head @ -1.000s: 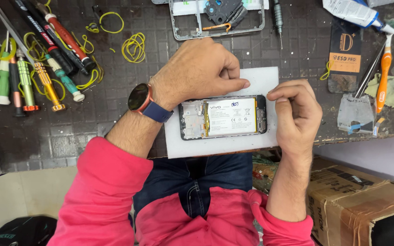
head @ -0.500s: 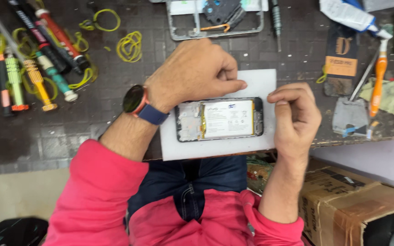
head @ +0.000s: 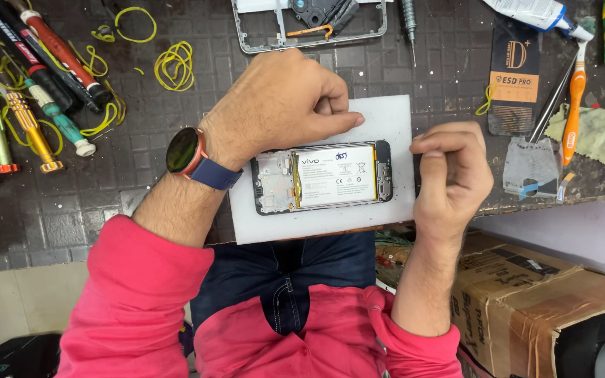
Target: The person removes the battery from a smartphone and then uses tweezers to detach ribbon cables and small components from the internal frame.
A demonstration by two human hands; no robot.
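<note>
nearest the camera, red sleeves and blue jeans, a cardboard box (head: 526, 301) down at four o'clock under the bench edge. moving out, the opened phone (head: 322, 176) lies flat on a white mat (head: 386, 119) at the near edge of the dark workbench (head: 71, 210), back off, battery and boards showing. the right hand (head: 449, 175) sits at three o'clock of the phone, fingers curled shut beside its end; whether they pinch anything small i cannot tell. the left hand (head: 281, 105), watch on the wrist, comes over from eleven o'clock, fingers folded, thumb pressing the mat by the phone's top edge. looks like the steadying step of the teardown; the next move calls for a fine tool and a firm hold on the frame. farther out, screwdrivers (head: 29, 105) at nine o'clock, yellow rubber bands (head: 175, 66), a bare phone frame (head: 309, 28) at twelve, tweezers (head: 551, 101) at two.
</note>
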